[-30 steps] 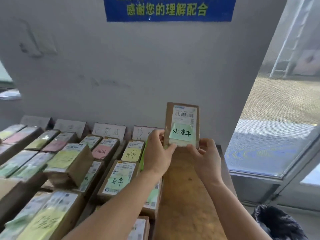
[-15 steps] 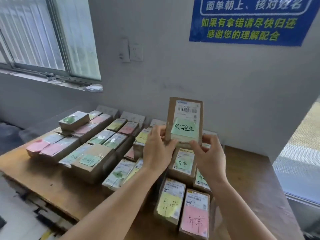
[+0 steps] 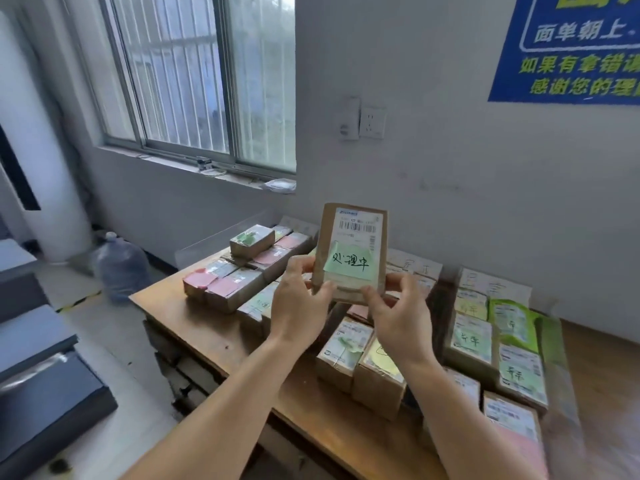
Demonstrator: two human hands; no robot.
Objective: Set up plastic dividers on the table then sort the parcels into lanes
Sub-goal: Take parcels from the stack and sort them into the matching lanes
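Observation:
I hold a brown cardboard parcel upright in front of me, its shipping label and a green handwritten sticky note facing me. My left hand grips its lower left edge and my right hand pinches its lower right corner. Below it, several parcels with pink, green and yellow notes lie in rows on the wooden table. A clear plastic divider stands along the table's far left. White handwritten lane cards lean against the wall behind the rows.
A water jug stands on the floor left of the table. Dark grey cabinets fill the lower left. A window and a wall socket are behind, a blue poster at upper right.
My view has swung left, bringing the window and floor into sight. The parcel stays upright in both hands over the rows.

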